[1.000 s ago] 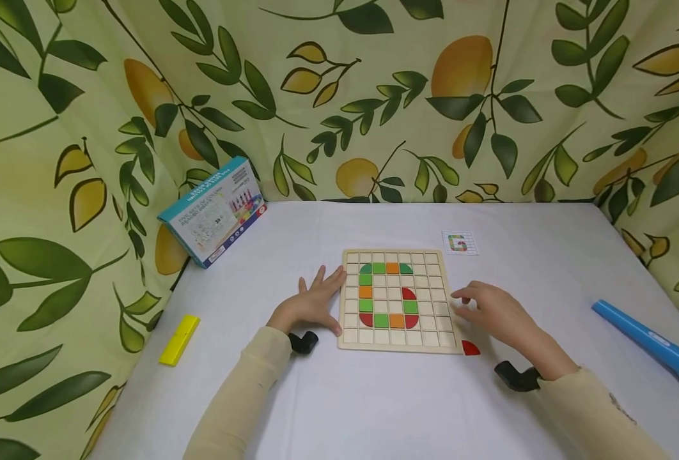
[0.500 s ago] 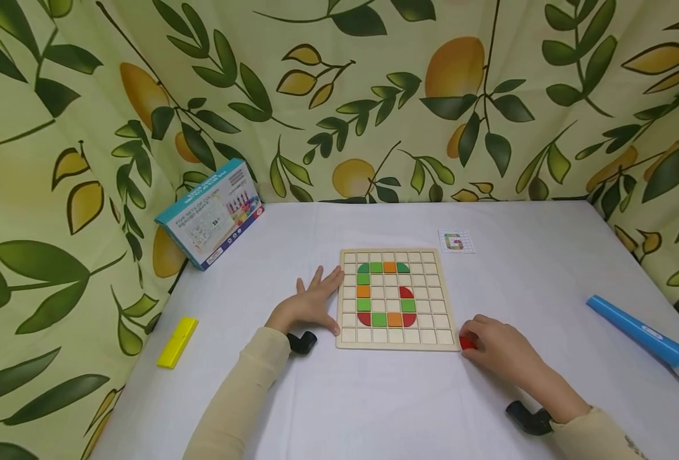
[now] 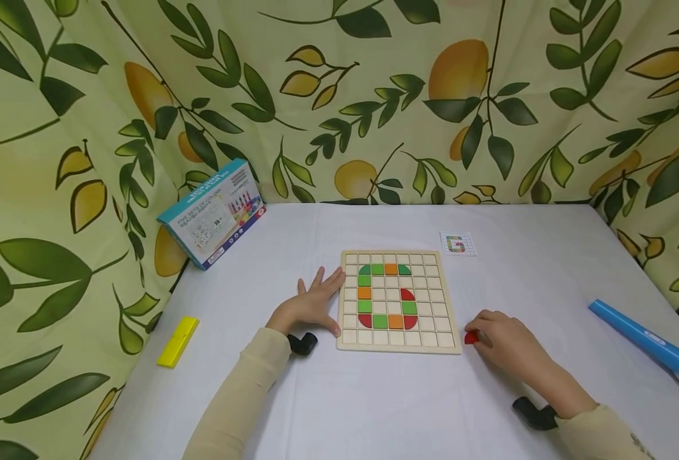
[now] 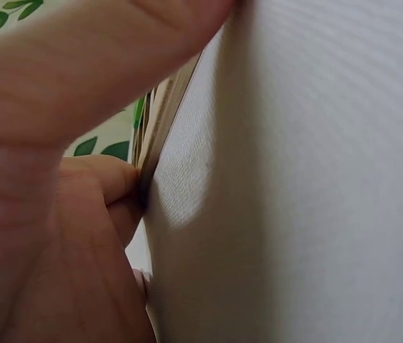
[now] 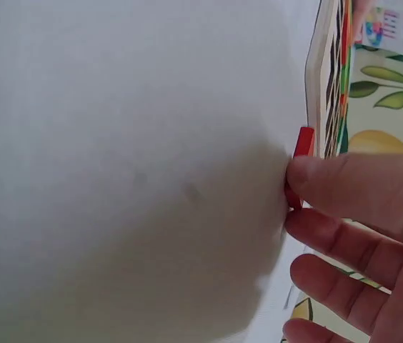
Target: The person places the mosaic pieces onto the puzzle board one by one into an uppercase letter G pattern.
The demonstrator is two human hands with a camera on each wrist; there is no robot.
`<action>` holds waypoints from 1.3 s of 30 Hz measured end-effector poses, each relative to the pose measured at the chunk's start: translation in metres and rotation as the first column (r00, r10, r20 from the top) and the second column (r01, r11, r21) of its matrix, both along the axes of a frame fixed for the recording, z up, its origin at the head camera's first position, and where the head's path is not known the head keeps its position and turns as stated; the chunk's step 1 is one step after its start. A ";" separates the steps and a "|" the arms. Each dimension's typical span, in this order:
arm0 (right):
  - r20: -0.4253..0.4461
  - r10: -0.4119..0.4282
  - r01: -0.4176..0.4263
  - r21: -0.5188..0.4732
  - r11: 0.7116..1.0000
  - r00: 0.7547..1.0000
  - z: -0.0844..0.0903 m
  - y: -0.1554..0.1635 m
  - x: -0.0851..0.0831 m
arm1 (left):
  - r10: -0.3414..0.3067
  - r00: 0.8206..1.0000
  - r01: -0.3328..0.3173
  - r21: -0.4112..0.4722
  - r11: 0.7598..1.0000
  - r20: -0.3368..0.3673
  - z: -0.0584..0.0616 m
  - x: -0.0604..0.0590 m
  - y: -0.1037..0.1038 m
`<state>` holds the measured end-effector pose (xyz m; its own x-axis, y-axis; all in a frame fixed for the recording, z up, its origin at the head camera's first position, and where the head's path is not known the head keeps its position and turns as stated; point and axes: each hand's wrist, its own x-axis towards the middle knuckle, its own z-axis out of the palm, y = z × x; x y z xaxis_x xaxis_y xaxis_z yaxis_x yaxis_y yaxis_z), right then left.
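Note:
A wooden grid board [image 3: 438, 321] lies flat on the white cloth. Green, orange and red tiles on it trace a letter G. My left hand [image 3: 311, 305] has its fingers spread, with fingertips and thumb touching the board's left edge. Beyond the board's lower right corner, my right hand [image 3: 503, 344] pinches a red quarter-circle tile [image 3: 470, 337] between thumb and forefinger. In the right wrist view the thumb covers part of this red tile [image 5: 304, 141], which stands close to the cloth. In the left wrist view, fingers [image 4: 108, 179] meet the board's edge.
A small card [image 3: 458, 244] with a coloured G lies behind the board. At the back left stands a blue and white box [image 3: 215, 214]. A yellow case [image 3: 178, 342] is at the left, a blue tube-like pack [image 3: 641, 335] at the right. Patterned fabric [image 3: 339, 96] surrounds the table.
My right hand has moved from beside the board's right edge down to the red quarter-circle tile, taken hold of it and shifted it slightly. The left hand has stayed at the board's edge.

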<state>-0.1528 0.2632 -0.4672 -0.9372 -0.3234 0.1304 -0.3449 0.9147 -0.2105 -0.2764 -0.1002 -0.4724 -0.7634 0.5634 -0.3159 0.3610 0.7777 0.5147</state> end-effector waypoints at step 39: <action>0.098 0.156 -0.149 -0.072 0.986 0.983 0.007 -0.102 -0.107 | 0.008 1.000 -0.009 -0.041 0.999 -0.031 -0.004 -0.001 0.001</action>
